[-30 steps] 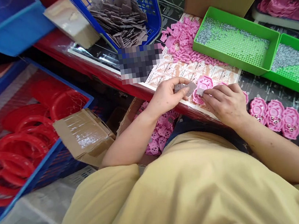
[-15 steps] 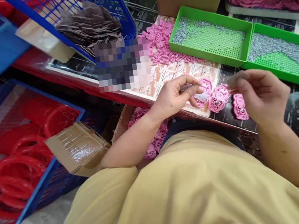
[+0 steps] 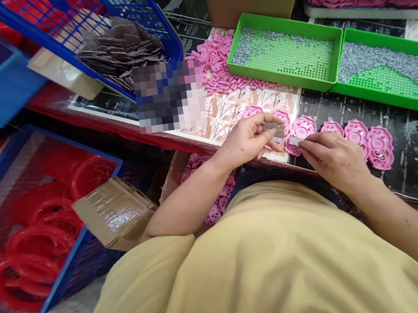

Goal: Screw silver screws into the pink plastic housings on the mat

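My left hand (image 3: pixel 247 139) pinches a small stack of grey flat pads (image 3: pixel 273 127) at the table's near edge. My right hand (image 3: pixel 331 157) is closed on one grey pad (image 3: pixel 294 141) and presses it onto a pink round plastic part (image 3: pixel 303 127). More pink round parts (image 3: pixel 365 137) lie in a row to the right of my right hand, some with metal beads in them. One pink part (image 3: pixel 251 111) sits just beyond my left hand.
Two green trays (image 3: pixel 287 79) (image 3: pixel 388 100) of small grey metal pieces stand at the back. A heap of small pink pieces (image 3: pixel 220 67) and a blue basket of grey pads (image 3: pixel 119 47) lie back left. A blue crate of red rings (image 3: pixel 27 223) and cardboard boxes (image 3: pixel 113 211) sit lower left.
My right hand came back down from the air to the table and now presses a pad onto a pink part. The left hand stayed put with its stack.
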### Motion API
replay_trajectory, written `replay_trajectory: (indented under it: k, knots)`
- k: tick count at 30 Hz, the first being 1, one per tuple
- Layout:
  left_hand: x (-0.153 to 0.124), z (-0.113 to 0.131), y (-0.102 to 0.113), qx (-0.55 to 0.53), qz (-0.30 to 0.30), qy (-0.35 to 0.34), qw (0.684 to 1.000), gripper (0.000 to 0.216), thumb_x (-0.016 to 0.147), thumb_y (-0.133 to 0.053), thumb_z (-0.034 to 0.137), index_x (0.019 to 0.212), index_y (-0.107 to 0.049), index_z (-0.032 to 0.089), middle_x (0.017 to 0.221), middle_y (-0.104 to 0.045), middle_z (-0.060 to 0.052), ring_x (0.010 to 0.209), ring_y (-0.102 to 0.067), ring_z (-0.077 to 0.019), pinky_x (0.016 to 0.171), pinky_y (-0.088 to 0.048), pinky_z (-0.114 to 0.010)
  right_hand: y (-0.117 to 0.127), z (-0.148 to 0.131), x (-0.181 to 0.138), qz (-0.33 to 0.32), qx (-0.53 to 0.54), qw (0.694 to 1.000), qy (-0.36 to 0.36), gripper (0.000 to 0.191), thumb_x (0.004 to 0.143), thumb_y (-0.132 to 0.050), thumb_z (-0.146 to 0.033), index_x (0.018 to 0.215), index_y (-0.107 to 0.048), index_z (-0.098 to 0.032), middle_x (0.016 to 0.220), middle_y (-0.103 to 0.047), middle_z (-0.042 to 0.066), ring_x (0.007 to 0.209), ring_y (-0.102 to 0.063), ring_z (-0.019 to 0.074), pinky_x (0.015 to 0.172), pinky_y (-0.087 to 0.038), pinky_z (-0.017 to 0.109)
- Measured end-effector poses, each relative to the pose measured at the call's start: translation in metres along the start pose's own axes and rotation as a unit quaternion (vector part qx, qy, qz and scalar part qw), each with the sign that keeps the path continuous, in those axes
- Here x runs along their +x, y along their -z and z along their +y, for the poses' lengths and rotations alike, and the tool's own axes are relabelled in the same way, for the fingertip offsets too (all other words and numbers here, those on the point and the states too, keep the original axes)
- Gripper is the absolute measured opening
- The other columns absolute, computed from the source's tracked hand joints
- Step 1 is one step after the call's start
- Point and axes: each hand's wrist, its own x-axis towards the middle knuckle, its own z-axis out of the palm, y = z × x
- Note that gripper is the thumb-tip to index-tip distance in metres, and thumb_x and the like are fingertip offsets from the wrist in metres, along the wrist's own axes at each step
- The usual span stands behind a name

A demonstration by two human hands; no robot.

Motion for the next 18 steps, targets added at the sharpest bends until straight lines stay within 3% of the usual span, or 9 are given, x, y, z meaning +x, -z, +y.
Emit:
replay_trajectory:
  k: [6,9,12,15,16,18]
  knots:
    - [0.003,0.007,-0.010,-0.007,-0.069,0.026,0.997,0.042,0.094,-0.059,0.027,0.134,-0.050,0.017,0.063,-0.068,0.003,0.036,-0.045,-0.0039,0.038,-0.031,-0.017,0.020,0.004,0.009,0.058,0.135,0.988,-0.043,0.022,0.086,-0.071,-0.022,0.106,-0.067,-0.016,0.100,-0.073,0.008,0.090,-0.069,0.0157,0.077,-0.057,0.027]
    - [0.005,0.010,-0.021,0.031,-0.094,0.006,0.995,0.046,0.093,-0.059,0.023,0.138,-0.047,0.019,0.057,-0.062,0.007,0.046,-0.058,-0.0075,0.044,-0.038,-0.017,0.024,0.003,0.011,0.067,0.210,0.970,-0.106,0.027,0.085,-0.072,-0.023,0.111,-0.067,-0.017,0.095,-0.073,0.007,0.083,-0.069,0.0150,0.071,-0.057,0.027]
    - [0.011,0.013,-0.036,0.035,-0.079,-0.025,0.996,0.046,0.092,-0.062,0.022,0.136,-0.048,0.023,0.062,-0.061,0.008,0.056,-0.065,-0.0090,0.053,-0.047,-0.019,0.020,0.004,0.010,0.077,0.390,0.894,-0.207,0.027,0.087,-0.069,-0.021,0.114,-0.067,-0.023,0.081,-0.070,0.000,0.065,-0.063,0.0096,0.057,-0.052,0.023]
    - [0.024,0.013,-0.052,-0.013,-0.046,-0.055,0.997,0.039,0.088,-0.071,0.026,0.123,-0.054,0.023,0.077,-0.066,0.005,0.062,-0.067,-0.0080,0.059,-0.051,-0.020,0.016,0.006,0.008,0.173,0.492,0.805,-0.283,0.032,0.085,-0.071,-0.021,0.116,-0.067,-0.029,0.077,-0.066,-0.003,0.060,-0.059,0.0075,0.052,-0.049,0.021]
    - [0.029,0.012,-0.057,-0.029,-0.042,-0.062,0.997,0.035,0.086,-0.074,0.028,0.115,-0.056,0.021,0.081,-0.068,0.004,0.066,-0.068,-0.0080,0.062,-0.052,-0.020,0.015,0.007,0.006,0.204,0.488,0.797,-0.291,0.033,0.084,-0.072,-0.022,0.116,-0.067,-0.030,0.077,-0.065,-0.004,0.060,-0.059,0.0076,0.052,-0.049,0.021]
    - [0.040,0.010,-0.063,-0.047,-0.041,-0.074,0.995,0.027,0.084,-0.077,0.029,0.101,-0.059,0.018,0.085,-0.069,0.002,0.070,-0.068,-0.0084,0.065,-0.053,-0.020,0.018,0.011,0.002,0.229,0.449,0.815,-0.286,0.036,0.085,-0.072,-0.023,0.119,-0.067,-0.032,0.079,-0.065,-0.003,0.062,-0.060,0.0088,0.054,-0.050,0.023]
